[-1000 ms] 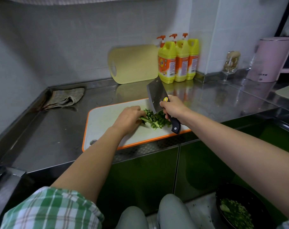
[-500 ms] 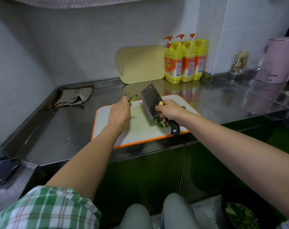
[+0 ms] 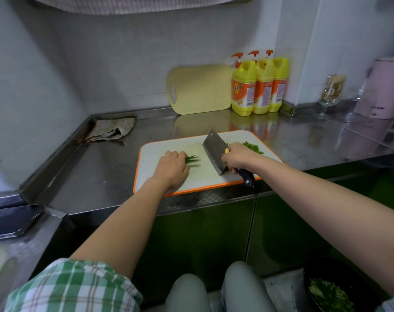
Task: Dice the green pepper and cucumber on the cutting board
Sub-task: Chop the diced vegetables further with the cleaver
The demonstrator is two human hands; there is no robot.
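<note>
Steel worktop (image 3: 101, 172) fills my view, with the orange-rimmed cutting board (image 3: 205, 176) at its front edge. At the board's 9 o'clock my left hand (image 3: 172, 170) curls its fingers down onto a few green pepper strips (image 3: 192, 159), tips pointing toward 3 o'clock. My right hand (image 3: 237, 155) is wrapped round the handle of the cleaver (image 3: 214, 152), blade tilted over the board's middle, and a diced green pile (image 3: 253, 147) lies at 2 o'clock.
</note>
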